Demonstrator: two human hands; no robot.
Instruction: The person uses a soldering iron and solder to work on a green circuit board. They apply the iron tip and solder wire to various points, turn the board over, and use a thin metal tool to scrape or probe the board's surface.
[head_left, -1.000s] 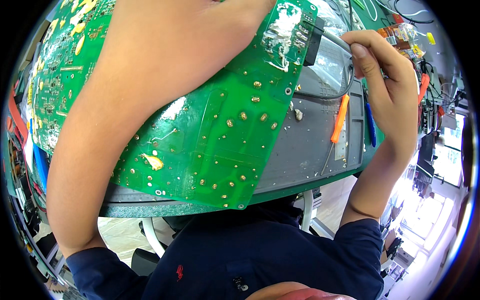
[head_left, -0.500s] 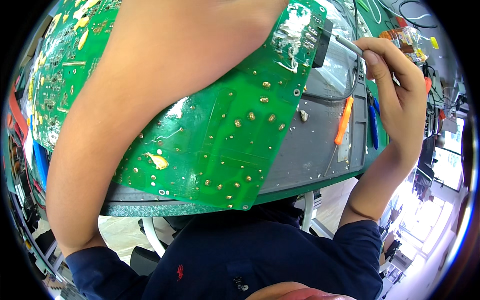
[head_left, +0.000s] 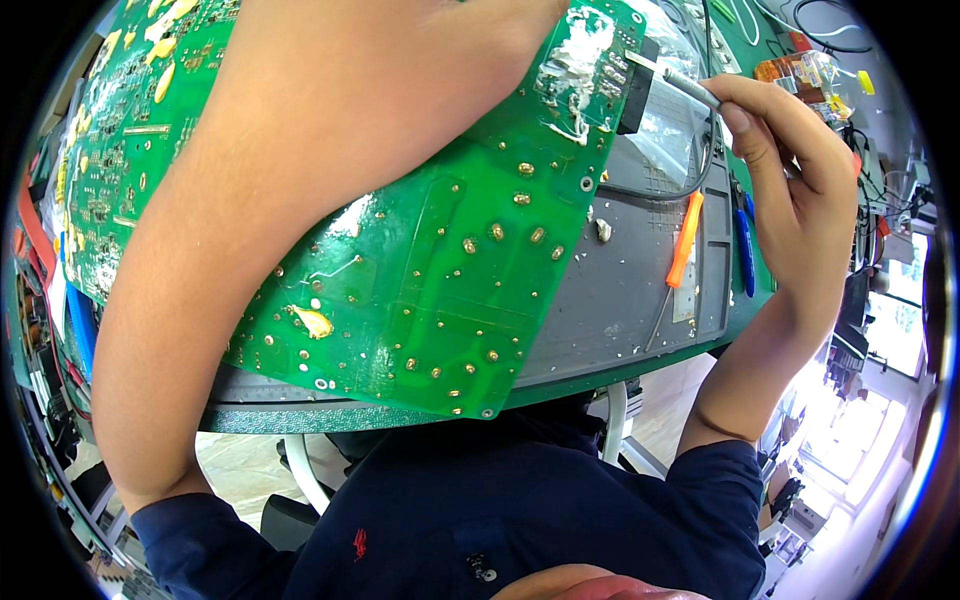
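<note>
A large green circuit board (head_left: 420, 300) lies solder side up, with a white paste patch (head_left: 578, 58) near its upper right corner. My right hand (head_left: 785, 130) is closed around the grey handle of a soldering iron (head_left: 690, 86). The iron's pale metal tip is at the row of solder joints beside that patch, above a black block-shaped part (head_left: 637, 95) at the board's edge. My left hand (head_left: 470, 50) reaches across the board from the left; its fingers are cut off by the upper edge, so their grip is hidden.
An orange-handled screwdriver (head_left: 684, 240) lies on the grey work mat (head_left: 620, 290). Blue-handled pliers (head_left: 746, 250) lie to its right. A dark cable (head_left: 665, 197) loops below a clear plastic bag (head_left: 665, 130). An orange-labelled package (head_left: 800, 75) stands at the far right.
The soldering iron's tip has moved slightly left, over the solder joints, and my right hand follows. The right part of the board has shifted slightly left.
</note>
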